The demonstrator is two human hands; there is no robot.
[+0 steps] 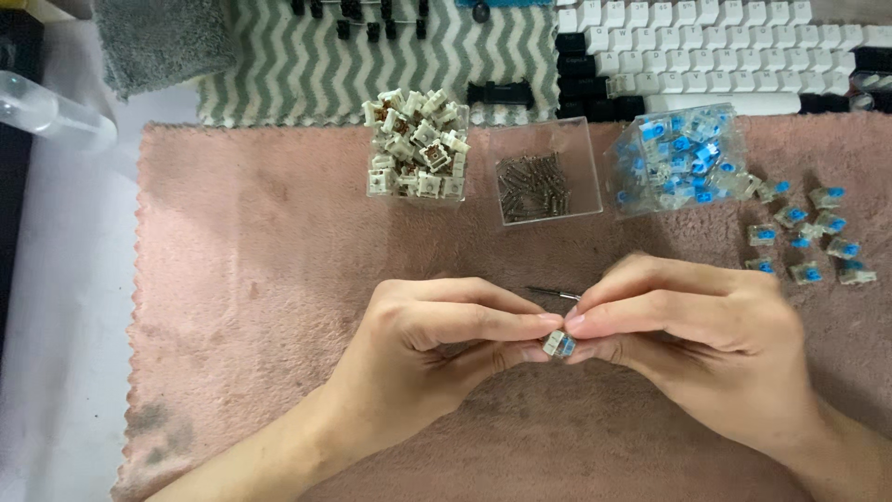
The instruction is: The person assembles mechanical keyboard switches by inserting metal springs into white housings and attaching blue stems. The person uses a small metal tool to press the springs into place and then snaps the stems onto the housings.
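The left hand (437, 339) and right hand (697, 335) meet over the pink cloth (260, 307), fingertips of both pinching one small blue switch (558, 345) between them. A thin metal tool (555, 294) pokes out just behind the fingers. Farther back stand a box of white switches (415, 149), a box of springs (544, 173) and a box of blue switches (676, 160), with loose blue switches (806, 237) scattered at the right.

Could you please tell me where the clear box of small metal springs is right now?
In the head view, the clear box of springs sits on the pink mat, above both hands, between the box of brown-stemmed switches and the box of blue-stemmed switches.
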